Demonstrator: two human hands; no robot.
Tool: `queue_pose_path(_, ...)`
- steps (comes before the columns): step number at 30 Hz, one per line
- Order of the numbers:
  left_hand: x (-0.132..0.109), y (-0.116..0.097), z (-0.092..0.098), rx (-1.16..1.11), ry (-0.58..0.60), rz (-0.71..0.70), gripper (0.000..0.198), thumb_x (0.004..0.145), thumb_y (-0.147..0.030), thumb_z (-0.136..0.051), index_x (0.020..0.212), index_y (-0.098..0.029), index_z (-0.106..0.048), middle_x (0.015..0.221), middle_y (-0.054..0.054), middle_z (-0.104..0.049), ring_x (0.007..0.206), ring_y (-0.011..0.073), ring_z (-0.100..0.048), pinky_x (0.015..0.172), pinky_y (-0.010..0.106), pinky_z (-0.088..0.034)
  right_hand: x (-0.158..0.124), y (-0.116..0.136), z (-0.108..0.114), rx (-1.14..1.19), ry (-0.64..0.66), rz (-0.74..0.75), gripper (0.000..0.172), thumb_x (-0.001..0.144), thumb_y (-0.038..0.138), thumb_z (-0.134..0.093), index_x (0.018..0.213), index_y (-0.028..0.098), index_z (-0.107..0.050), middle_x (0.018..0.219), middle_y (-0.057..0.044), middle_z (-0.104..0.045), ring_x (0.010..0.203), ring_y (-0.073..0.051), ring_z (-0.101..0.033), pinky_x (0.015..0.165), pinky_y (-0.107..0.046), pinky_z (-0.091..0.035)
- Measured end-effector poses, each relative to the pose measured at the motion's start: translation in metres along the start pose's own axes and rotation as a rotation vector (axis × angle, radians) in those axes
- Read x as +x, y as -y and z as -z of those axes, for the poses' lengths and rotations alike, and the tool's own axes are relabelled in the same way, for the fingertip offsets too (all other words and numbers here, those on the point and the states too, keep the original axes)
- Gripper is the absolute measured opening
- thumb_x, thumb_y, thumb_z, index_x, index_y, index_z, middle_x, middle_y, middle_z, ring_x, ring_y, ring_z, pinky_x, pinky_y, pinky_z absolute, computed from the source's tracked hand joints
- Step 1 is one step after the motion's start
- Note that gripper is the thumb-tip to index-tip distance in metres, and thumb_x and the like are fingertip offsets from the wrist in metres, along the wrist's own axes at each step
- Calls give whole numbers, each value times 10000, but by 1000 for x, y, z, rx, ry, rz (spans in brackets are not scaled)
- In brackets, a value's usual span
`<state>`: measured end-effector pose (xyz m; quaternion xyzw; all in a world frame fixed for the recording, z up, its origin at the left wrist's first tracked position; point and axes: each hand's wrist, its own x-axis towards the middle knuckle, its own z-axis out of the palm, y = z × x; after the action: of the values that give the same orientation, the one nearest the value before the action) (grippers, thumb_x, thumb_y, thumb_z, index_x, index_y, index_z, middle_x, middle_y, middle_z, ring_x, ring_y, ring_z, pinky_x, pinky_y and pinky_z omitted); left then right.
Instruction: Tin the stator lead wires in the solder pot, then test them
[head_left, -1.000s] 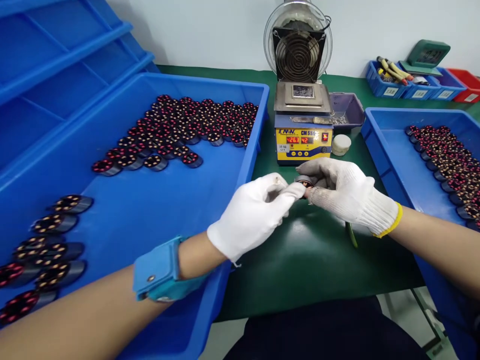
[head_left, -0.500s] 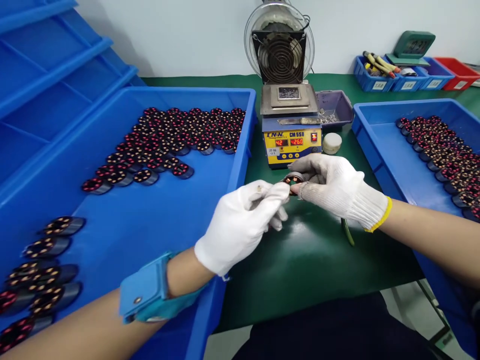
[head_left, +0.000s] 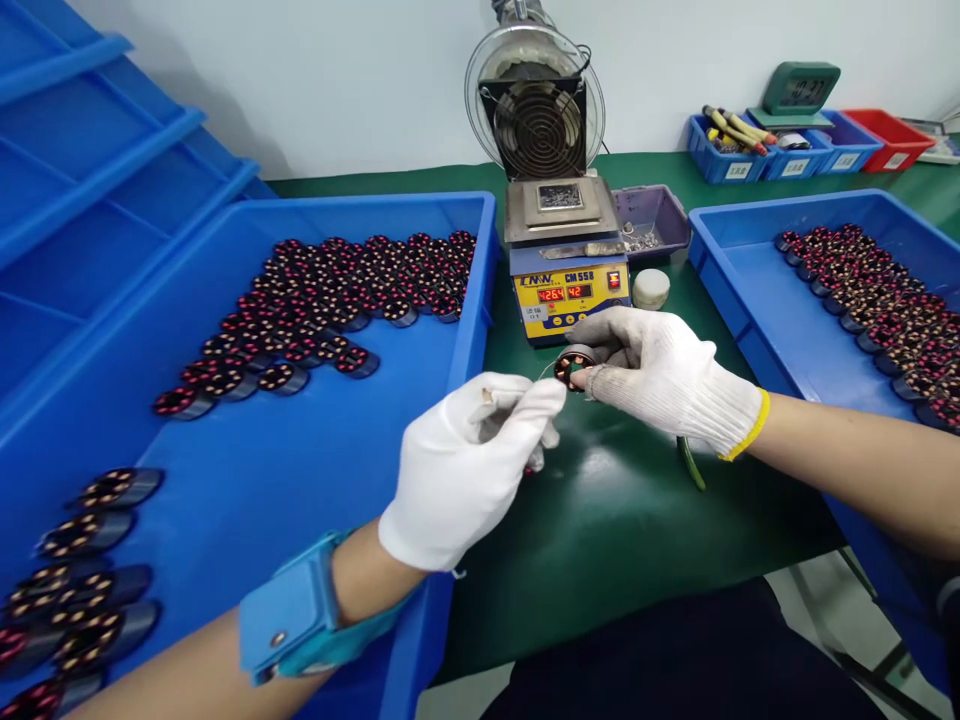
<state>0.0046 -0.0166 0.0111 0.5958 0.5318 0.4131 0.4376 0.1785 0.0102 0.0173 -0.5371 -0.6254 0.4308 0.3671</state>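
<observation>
My right hand (head_left: 645, 365), in a white knit glove with greyed fingers, is closed around a small ring-shaped motor stator (head_left: 574, 366) with copper-coloured windings. The stator is tilted, its open face toward me. My left hand (head_left: 480, 440), in a white glove, has thumb and forefinger pinched at the stator's lower left edge; what lies between them is hidden. A thin pale wire (head_left: 547, 367) curves beside the stator. Just beyond the hands stands a yellow-and-blue solder pot (head_left: 568, 300) with red digits, a flat-bladed tool (head_left: 592, 250) lying across its front ledge.
A large blue tray (head_left: 360, 430) on the left and another blue tray (head_left: 739, 270) on the right hold many stators. Behind are a fan (head_left: 541, 130), a purple bin (head_left: 660, 215), a round white tub (head_left: 651, 288), small tool bins (head_left: 739, 170) and a clock (head_left: 801, 88).
My left hand's fingertips have drawn slightly down and left from the stator's face, showing more of it. The right hand keeps its hold. The whole view has shifted a little.
</observation>
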Motion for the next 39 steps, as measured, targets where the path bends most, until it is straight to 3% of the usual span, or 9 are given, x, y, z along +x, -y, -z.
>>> queue_pose_path(4,-2,1,4,-71,49,-14,232,839,-396,-642,773,-175,-612,593,-19,-641,454,98,-577,437,192,-437,30,10,23,-247,-104,151,321,766,191,-691,1086,178,-667,1015,-29,-697,916,-194,-673,817,-307,-571)
queue_pose_path(7,3,3,6,-85,160,27,301,849,-466,-626,790,-171,-616,642,-9,-655,479,104,-585,459,209,-450,79,26,49,-611,-256,262,303,808,256,-670,1110,222,-669,1072,-38,-687,1035,-250,-635,921,-389,-530)
queue_pose_path(10,8,5,6,-16,316,57,380,855,-548,-594,797,-175,-633,672,-3,-657,525,111,-583,496,225,-455,134,44,68,-910,-357,255,282,837,330,-643,1105,249,-674,1074,-56,-687,1075,-319,-614,910,-475,-519)
queue_pose_path(15,10,10,7,106,429,21,399,872,-577,-551,797,-194,-634,694,-11,-653,573,125,-586,548,246,-452,187,63,66,-1220,-283,158,346,846,208,-599,1190,191,-637,1188,-115,-646,1129,-352,-596,939,-485,-493)
queue_pose_path(20,10,9,7,144,445,-6,378,877,-554,-550,790,-196,-637,722,-7,-673,628,141,-604,599,256,-460,198,66,46,-1428,-165,84,393,877,125,-542,1262,83,-603,1238,-187,-612,1154,-365,-584,936,-490,-487)
queue_pose_path(28,11,6,8,215,473,-54,374,894,-521,-525,726,-200,-617,632,-27,-618,604,134,-566,577,248,-416,210,57,29,-1504,-151,133,378,824,113,-615,1201,105,-647,1154,-148,-654,1091,-341,-629,930,-493,-501)
queue_pose_path(35,10,7,6,187,443,-45,356,882,-509,-546,728,-197,-623,659,-16,-641,616,141,-581,576,252,-430,206,65,26,-1502,-138,103,380,825,116,-631,1204,95,-648,1175,-160,-649,1102,-349,-621,953,-501,-485)
queue_pose_path(39,11,8,5,18,329,25,323,848,-507,-597,803,-191,-649,737,4,-680,623,147,-604,585,264,-469,197,77,37,-1404,-191,143,335,855,172,-597,1179,107,-659,1166,-169,-655,1087,-365,-624,906,-503,-506)
